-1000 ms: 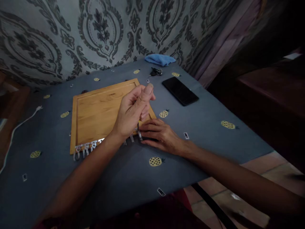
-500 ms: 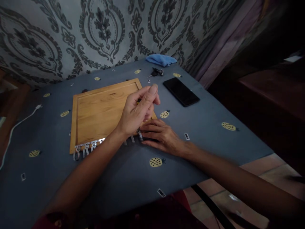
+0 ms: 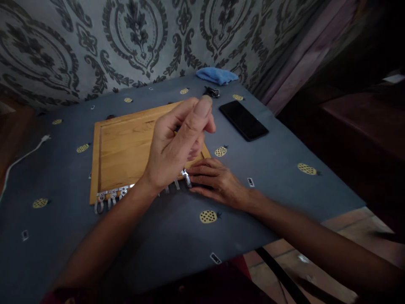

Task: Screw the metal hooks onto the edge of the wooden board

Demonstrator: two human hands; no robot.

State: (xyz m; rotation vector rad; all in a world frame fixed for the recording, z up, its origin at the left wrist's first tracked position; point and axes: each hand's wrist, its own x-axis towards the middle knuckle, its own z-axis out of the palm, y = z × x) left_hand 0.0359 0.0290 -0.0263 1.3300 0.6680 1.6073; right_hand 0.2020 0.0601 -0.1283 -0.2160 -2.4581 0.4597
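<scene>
A framed wooden board (image 3: pixel 126 150) lies on the table, with a row of metal hooks (image 3: pixel 114 194) along its near edge. My left hand (image 3: pixel 180 141) is raised over the board's right part, thumb on top and fingers curled in. A small dark and yellow patch shows in the gap behind the thumb; what it belongs to is hidden. My right hand (image 3: pixel 218 181) rests at the near right corner of the board, fingers stretched out and lying against its edge beside the last hook. My left hand and forearm cover the middle of the hook row.
A black phone (image 3: pixel 243 120) lies right of the board, with keys (image 3: pixel 212 92) and a folded blue cloth (image 3: pixel 217 76) farther back. A white cable (image 3: pixel 23 158) runs along the left side. The patterned tablecloth (image 3: pixel 259 228) ends at the right in front of a tiled floor.
My left hand appears larger and higher, lifted a little toward me and still closed. My right hand stays at the board's corner. The whole view has shifted slightly.
</scene>
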